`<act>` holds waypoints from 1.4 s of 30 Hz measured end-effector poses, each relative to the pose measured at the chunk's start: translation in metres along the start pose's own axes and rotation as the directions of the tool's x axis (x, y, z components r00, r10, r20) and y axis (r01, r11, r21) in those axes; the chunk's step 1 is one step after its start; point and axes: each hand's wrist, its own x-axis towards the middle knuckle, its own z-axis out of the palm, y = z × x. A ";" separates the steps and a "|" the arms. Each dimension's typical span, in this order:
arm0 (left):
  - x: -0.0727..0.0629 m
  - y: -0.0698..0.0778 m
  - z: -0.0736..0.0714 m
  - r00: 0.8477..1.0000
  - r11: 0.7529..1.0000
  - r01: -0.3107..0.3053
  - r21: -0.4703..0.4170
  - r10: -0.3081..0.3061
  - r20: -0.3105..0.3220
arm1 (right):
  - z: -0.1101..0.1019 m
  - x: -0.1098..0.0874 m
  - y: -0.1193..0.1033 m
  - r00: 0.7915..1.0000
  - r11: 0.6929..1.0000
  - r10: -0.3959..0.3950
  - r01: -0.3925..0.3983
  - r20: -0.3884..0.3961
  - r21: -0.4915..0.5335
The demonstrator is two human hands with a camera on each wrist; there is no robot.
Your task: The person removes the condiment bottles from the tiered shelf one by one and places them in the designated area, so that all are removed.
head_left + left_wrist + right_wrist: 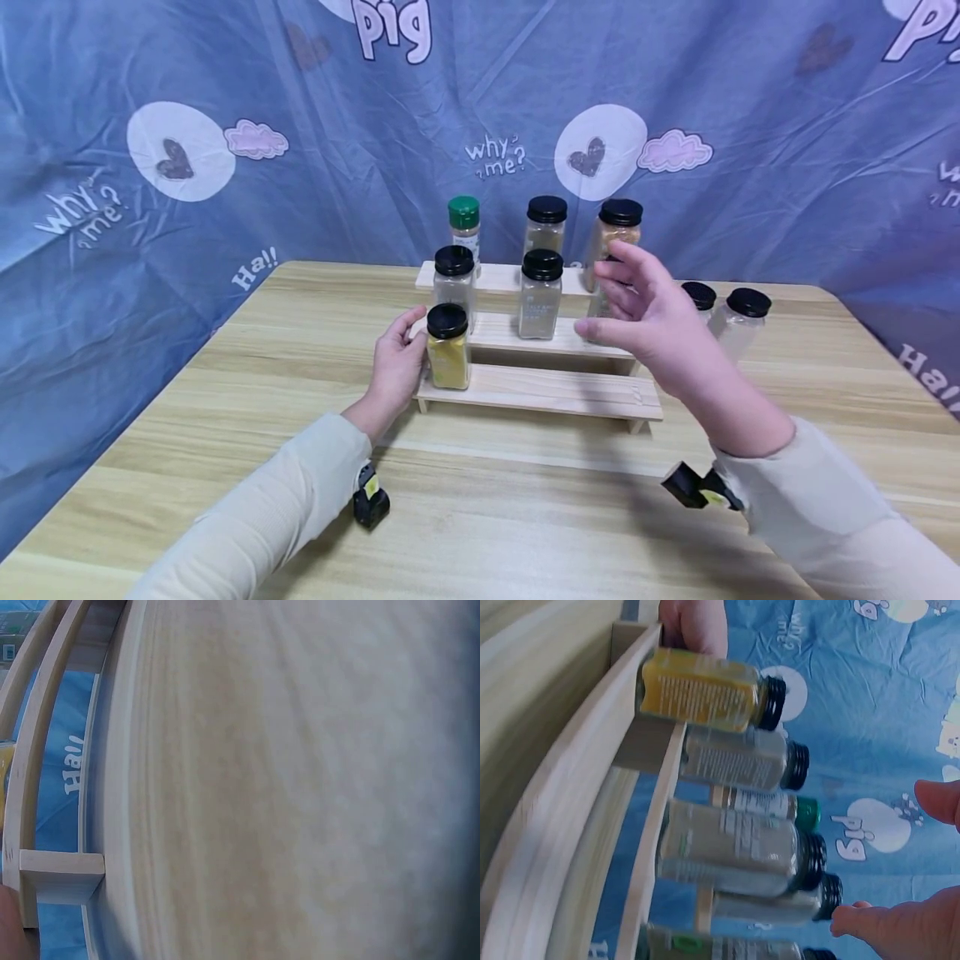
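Note:
A three-step wooden rack [540,392] carries spice jars. My left hand [397,362] is at the rack's left end, fingertips right beside a yellow-filled jar [448,354] with a black lid on the lowest step. Part of that hand shows past the jar in the right wrist view. My right hand [660,325] is raised before the rack's right end, fingers spread and nothing between them. It partly covers a jar on the middle step and a black-lidded jar [621,215] on the top step. A grey-filled jar [540,304] stands mid-rack, left of the right thumb.
Behind the yellow jar is another black-lidded jar [454,275]. On the top step stand a green-capped bottle [464,221] and a black-lidded jar [546,221]. Two jars, one clear-sided [738,321], stand on the table [510,517] right of the rack. A blue printed cloth [420,150] hangs behind.

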 end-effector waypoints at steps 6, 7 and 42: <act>-0.001 -0.001 -0.001 1.000 1.000 0.005 -0.031 -0.005 0.010 | 0.017 0.001 0.002 0.998 1.000 0.022 -0.023 0.052 0.018; -0.001 -0.001 -0.001 1.000 1.000 0.005 -0.029 -0.005 0.008 | 0.020 0.002 0.003 0.998 0.999 0.023 -0.024 0.060 0.026; 0.001 0.000 -0.001 1.000 1.000 0.007 0.006 -0.007 0.014 | 0.106 0.023 0.052 0.985 0.984 0.105 -0.123 0.135 0.130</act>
